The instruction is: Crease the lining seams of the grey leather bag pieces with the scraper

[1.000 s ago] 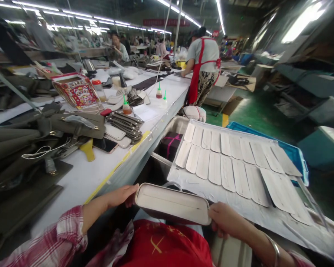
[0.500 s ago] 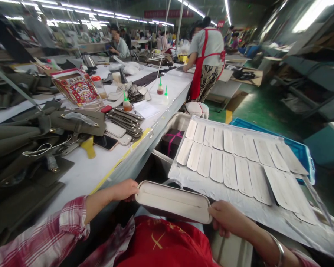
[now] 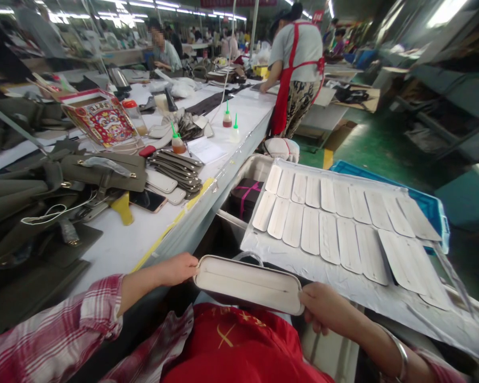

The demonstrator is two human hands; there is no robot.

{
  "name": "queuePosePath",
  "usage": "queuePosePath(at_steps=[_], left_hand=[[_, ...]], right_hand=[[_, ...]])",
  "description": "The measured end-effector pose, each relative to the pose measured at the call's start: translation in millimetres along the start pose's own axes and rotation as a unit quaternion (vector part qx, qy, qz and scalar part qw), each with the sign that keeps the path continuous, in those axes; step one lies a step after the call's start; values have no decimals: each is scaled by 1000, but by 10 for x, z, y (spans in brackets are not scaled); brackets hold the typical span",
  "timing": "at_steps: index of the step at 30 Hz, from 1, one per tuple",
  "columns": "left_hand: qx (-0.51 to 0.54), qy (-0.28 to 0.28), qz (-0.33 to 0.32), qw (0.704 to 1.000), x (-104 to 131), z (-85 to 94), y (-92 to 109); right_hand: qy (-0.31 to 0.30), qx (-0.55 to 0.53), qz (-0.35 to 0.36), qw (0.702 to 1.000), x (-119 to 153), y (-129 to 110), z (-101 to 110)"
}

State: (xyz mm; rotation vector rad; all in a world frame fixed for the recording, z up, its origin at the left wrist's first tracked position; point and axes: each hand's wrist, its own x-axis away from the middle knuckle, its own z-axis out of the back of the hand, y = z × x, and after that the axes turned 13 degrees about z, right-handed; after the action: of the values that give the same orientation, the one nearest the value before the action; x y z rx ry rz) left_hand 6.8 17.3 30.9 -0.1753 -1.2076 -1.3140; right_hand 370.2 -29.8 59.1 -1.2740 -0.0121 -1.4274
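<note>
A long cream bag piece [image 3: 247, 284] with rounded ends, a raised rim and a dark underside is stretched level between my hands, above the red apron [image 3: 231, 346]. My left hand [image 3: 180, 269] pinches its left end. At the other end, my right hand [image 3: 323, 306] is closed on the rim, thumb on top, fingers curled beneath. Beyond it to the right, pale rounded panels [image 3: 311, 229] lie in two rows on a white-covered board [image 3: 271, 247]. A grey cord loop [image 3: 249, 256] shows just behind the held piece.
Left is a long white table [image 3: 120, 242] with olive bag parts [image 3: 104, 173], a phone [image 3: 147, 200], a yellow scraper [image 3: 123, 208] and green-tipped bottles [image 3: 178, 139]. A blue crate [image 3: 437, 205] lies behind the board. A co-worker in a red apron [image 3: 297, 64] leans over the table farther off.
The camera view has shifted slightly, so the surroundings sit a little higher. Both hands keep the same hold on the bag piece, whose position is nearly unchanged.
</note>
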Motion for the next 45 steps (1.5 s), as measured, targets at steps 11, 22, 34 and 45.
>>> queuePosePath(at_steps=[11,22,34,45], left_hand=[[135,-90,28,986,-60,21,-75],[17,-54,32,998,-21,41,-23],[-58,21,51,997,-20,-1,94],[-35,-19,7,999,-10,87,142]], right_hand=[[-6,-10,-10,1000,-9,-41,3],[-16,-3,3,1000,8,-47,46],[-20,6,-14,1000,-8,-37,43],[-25,3,3,1000,18,-36,69]])
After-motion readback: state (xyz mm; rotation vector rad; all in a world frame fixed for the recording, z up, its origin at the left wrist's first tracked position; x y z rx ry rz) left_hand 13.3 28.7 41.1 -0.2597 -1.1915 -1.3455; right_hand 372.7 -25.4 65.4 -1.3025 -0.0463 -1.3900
